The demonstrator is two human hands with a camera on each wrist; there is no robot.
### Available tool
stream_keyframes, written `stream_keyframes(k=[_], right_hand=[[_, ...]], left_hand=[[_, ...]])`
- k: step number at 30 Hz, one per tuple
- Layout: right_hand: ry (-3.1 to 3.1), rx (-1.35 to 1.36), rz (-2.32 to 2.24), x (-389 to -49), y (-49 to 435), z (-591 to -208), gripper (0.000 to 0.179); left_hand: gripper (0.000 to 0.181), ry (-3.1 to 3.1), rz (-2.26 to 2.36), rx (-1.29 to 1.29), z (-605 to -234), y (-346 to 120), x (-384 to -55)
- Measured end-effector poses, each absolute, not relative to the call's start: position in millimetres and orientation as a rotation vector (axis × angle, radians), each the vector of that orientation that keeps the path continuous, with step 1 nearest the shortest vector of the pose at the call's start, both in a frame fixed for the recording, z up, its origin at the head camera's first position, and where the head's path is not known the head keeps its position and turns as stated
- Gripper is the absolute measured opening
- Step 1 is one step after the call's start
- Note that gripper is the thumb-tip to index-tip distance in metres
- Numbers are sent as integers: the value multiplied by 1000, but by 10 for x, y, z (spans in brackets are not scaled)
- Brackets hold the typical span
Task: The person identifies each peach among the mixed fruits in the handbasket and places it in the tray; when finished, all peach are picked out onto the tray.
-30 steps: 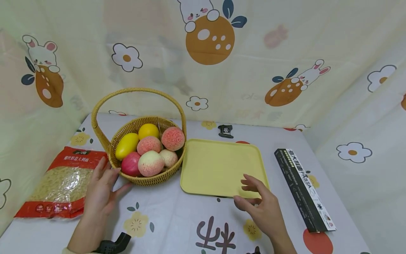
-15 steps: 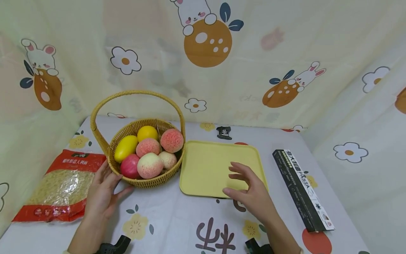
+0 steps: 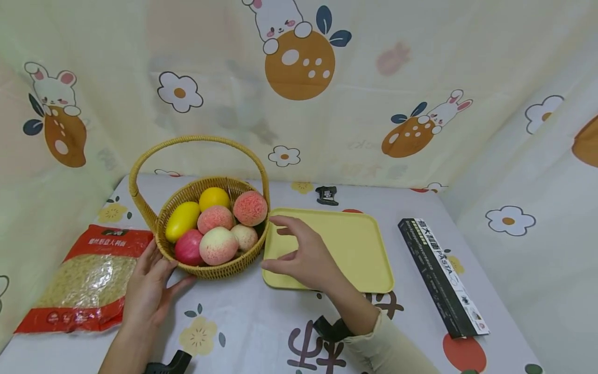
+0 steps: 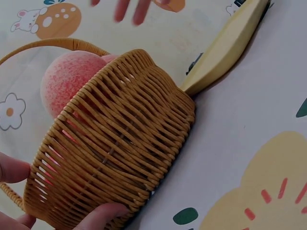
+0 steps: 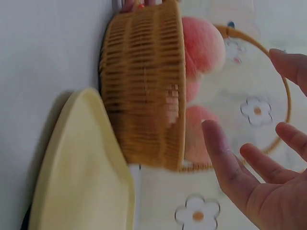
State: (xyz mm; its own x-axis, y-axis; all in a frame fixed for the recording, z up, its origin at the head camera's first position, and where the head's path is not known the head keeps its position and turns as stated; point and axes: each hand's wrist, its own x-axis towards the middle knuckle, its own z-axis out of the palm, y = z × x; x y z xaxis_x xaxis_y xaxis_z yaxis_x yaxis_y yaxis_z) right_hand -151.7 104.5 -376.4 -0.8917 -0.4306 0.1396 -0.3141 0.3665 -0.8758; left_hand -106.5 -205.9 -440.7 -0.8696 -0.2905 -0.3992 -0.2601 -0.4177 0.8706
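Note:
A wicker basket (image 3: 215, 271) with a tall handle stands at the left of the table. It holds several fruits: an oblong yellow fruit (image 3: 182, 222), a round yellow fruit (image 3: 214, 198), a dark pink fruit (image 3: 189, 247) and several peaches, including a pale one (image 3: 218, 246) and a red-pink one (image 3: 250, 208). My left hand (image 3: 150, 285) holds the basket's near left side, its thumb on the wicker wall in the left wrist view; some fingers are hidden. With fingers spread and holding nothing, my right hand (image 3: 306, 254) hovers over the left part of the yellow tray (image 3: 348, 249), beside the basket.
A red bag of pasta (image 3: 89, 280) lies left of the basket, partly behind my left hand. To the tray's right lies a long black-and-white pasta box (image 3: 441, 278). A small black packet (image 3: 326, 196) sits behind the tray. A patterned curtain (image 3: 345, 130) closes off the back.
My right hand has swung left from the tray's near right corner toward the basket. My left hand stays at the basket; the fruits have not moved within it. The view has shifted slightly.

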Motion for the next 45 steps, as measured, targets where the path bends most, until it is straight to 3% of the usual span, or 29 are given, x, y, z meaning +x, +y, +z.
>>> stream_keyframes(k=[11, 24, 29, 35, 45], right_hand=[[2603, -995, -1365, -1677, 413, -3754, 77], [2776, -1093, -948, -1690, -30, -3868, 72], [2858, -1078, -794, -1646, -112, -3907, 62], [2868, -1011, -894, -1648, -133, -3928, 53], [2759, -1002, -1192, -1668, -63, -3940, 55]], left_hand=[[74, -1695, -2497, 791, -4425, -2066, -1061], [73, -1740, -2491, 780, -4420, -2058, -1061], [74, -1732, -2498, 764, -4420, -2054, -1045], [74, -1724, -2495, 760, -4418, -2051, -1047], [74, -1716, -2488, 777, -4400, -2037, -1054]])
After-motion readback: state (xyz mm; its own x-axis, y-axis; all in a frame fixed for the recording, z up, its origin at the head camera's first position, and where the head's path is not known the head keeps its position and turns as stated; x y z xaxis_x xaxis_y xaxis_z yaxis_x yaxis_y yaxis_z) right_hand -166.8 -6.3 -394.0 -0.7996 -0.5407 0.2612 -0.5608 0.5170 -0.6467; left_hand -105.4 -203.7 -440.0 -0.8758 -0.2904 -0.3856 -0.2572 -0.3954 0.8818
